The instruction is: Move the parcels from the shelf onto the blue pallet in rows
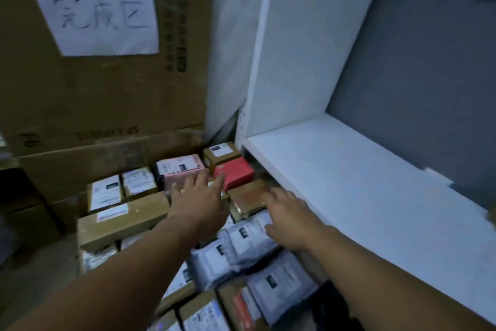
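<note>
Left hand (200, 197), fingers spread, is held empty over parcels (236, 172); right hand (288, 216) likewise, beside white shelf (349, 175).

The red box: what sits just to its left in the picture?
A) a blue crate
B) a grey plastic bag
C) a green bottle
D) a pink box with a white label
D: the pink box, which has a white label on top, lies beside the red box on its left.
</note>
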